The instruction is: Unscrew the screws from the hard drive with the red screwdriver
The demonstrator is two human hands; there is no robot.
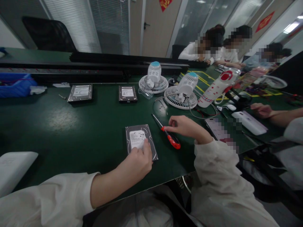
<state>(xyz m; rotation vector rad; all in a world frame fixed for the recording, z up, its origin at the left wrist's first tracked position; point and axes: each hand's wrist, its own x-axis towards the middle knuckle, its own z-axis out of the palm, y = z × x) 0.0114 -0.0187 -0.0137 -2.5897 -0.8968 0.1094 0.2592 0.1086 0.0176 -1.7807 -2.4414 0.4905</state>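
Note:
A silver hard drive (139,138) with a white label lies on the dark green table (71,126) in front of me. My left hand (138,160) rests on its near end, fingers curled, thumb and fingers pressing the drive. My right hand (186,126) hovers just right of it, fingers bent, fingertips touching the top of the red handle of a screwdriver (168,134) that lies on the table with its shaft pointing away from me.
Two more hard drives (80,92) (127,93) lie further back. Two small white fans (153,80) (183,93) lie face down, next to a white-and-red bottle (217,88). A phone (219,129) and white box (249,122) are right. Another person's hand (261,110) rests at the right; several people sit far back.

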